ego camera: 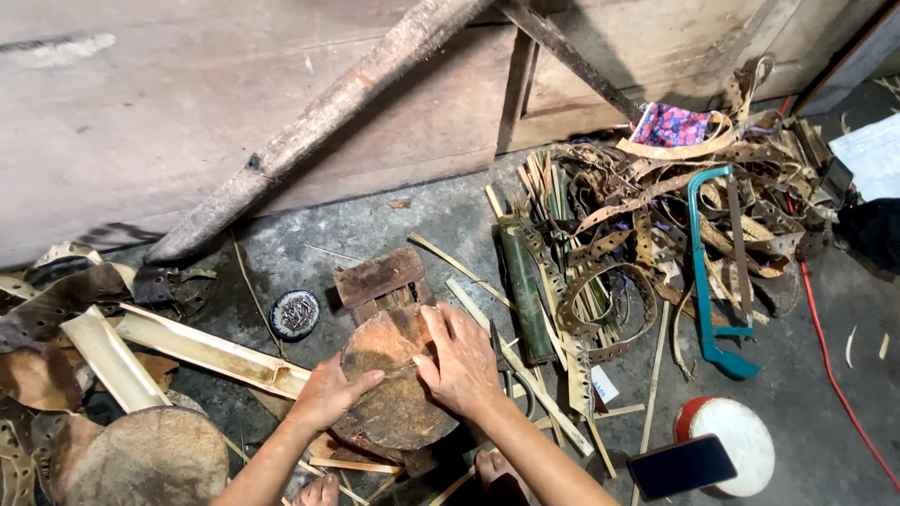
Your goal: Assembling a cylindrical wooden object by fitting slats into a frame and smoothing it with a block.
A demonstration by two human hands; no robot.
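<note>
Nearest the camera, two bare forearms reach down to a round wooden block (394, 394) standing on the concrete floor (825, 440); the left hand (328, 392) rests on the block's left edge, fingers curled loosely over the rim and closed on nothing I can make out; the right hand (459, 361) lies flat across the top with fingers spread, pressing something thin against the wood, though what sits under the palm is hidden, so I cannot tell whether it grips anything. Just behind the block lies a rusty brown slab (380, 275); to its left a small round tin (294, 313); split bamboo pieces (202, 349) run beneath the left forearm. Right of the block stands a green tube (525, 290), touching a heap of punched leather-like strips (647, 234), with a teal hacksaw (708, 272) lying across them. A dark phone (681, 466) leans on a white round lid (741, 440) near the lower right; a red cable (834, 375) trails along the floor.

The block looks worn and uneven, resting on loose slivers; as I judge it, it could rock under pressure and let the pinned piece slip; bamboo splinters lie close to both wrists and the bare feet.
</note>
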